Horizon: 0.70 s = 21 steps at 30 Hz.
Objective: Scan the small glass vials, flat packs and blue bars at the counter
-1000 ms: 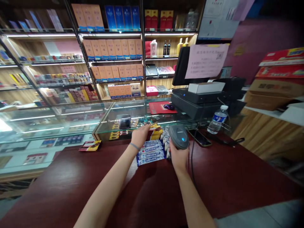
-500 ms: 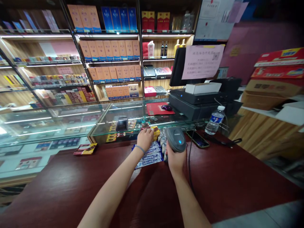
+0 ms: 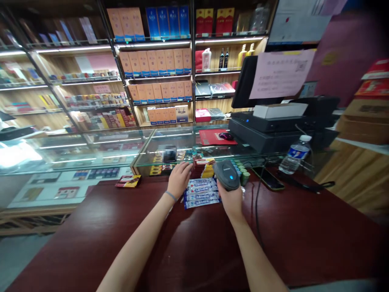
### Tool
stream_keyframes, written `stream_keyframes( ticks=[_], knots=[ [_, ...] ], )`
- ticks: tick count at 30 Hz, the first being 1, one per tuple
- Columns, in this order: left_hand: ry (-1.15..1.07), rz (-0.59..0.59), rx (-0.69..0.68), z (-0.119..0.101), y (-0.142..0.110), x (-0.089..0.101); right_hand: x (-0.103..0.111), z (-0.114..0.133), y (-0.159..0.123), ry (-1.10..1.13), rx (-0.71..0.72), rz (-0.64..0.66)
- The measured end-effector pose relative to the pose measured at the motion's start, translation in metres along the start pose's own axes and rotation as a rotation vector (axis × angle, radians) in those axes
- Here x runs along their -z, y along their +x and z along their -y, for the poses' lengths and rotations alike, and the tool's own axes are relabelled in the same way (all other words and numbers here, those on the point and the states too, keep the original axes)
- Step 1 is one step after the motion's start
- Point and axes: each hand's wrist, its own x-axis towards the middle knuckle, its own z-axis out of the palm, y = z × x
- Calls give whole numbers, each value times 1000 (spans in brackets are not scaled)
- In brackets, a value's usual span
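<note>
My right hand (image 3: 232, 202) grips a dark grey barcode scanner (image 3: 226, 174) with a lit blue light on top. Just left of it, long blue-and-white packets (image 3: 202, 198) lie in a row on the dark red counter. My left hand (image 3: 180, 179), empty with its fingers stretched forward, is at the left edge of these packets. Beyond its fingertips stand red-and-yellow packs (image 3: 208, 168), close to the glass case. Several small green-topped cylinders (image 3: 243, 172) show behind the scanner, which partly covers them.
One red-and-yellow pack (image 3: 128, 181) lies apart on the left. On the right are a phone (image 3: 268, 178), a water bottle (image 3: 296, 156) and a black strap (image 3: 316, 186). The scanner's cable (image 3: 257, 211) crosses the counter. A glass display case (image 3: 103, 156) borders the far edge.
My left hand has moved left off the yellow packs, uncovering them and the blue-and-white packets. The scanner remains in my right hand. The view has turned slightly left.
</note>
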Motion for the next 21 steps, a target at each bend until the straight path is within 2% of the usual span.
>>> stream_keyframes(
  ticks=[5,8,12,16,21],
  knots=[
    [139,-51,210,70,-62,44,-18,5,-19,-45,-30,208],
    [223,7,342,109,-98,68,-28,9,-31,-85,-29,319],
    [311,97,434,149,-134,94,-39,14,-45,-101,4,405],
    [353,188,475,170,-152,107,-48,14,-55,-164,45,457],
    [390,278,607,175,-157,104,-53,14,-61,-262,121,475]
  ],
)
